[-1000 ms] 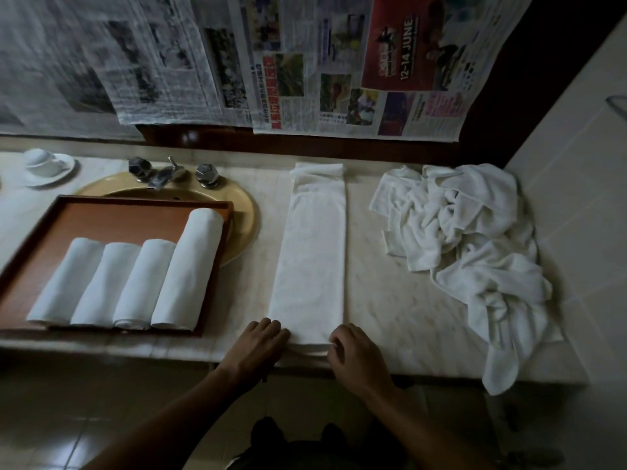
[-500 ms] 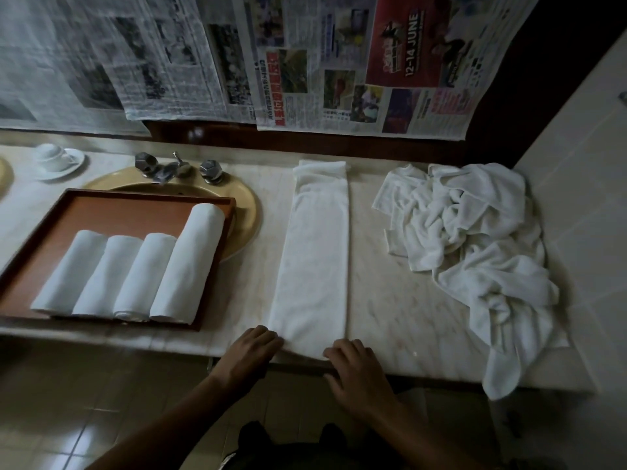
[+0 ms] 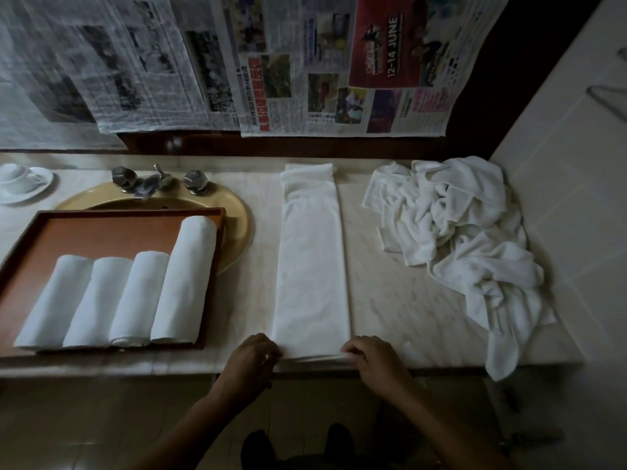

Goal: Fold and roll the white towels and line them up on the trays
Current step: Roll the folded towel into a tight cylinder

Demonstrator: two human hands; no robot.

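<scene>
Left hand (image 3: pixel 252 360): we see its grip pinching a near corner of the towel (image 3: pixel 310 266).
Right hand (image 3: pixel 377 362): grip pinching the other near corner.
Tray (image 3: pixel 129 212): four rolls (image 3: pixel 135 300).

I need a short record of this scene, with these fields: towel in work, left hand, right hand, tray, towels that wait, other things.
towel in work: folded towel, a long narrow strip flat on the counter
left hand: left hand grips the strip's near left corner
right hand: right hand pinches the near right corner, edge slightly lifted
tray: brown tray, partly over the sink, holds four rolled towels side by side
towels that wait: crumpled pile at the right, one end hanging over the counter's front edge
other things: cup and saucer, far left
</scene>
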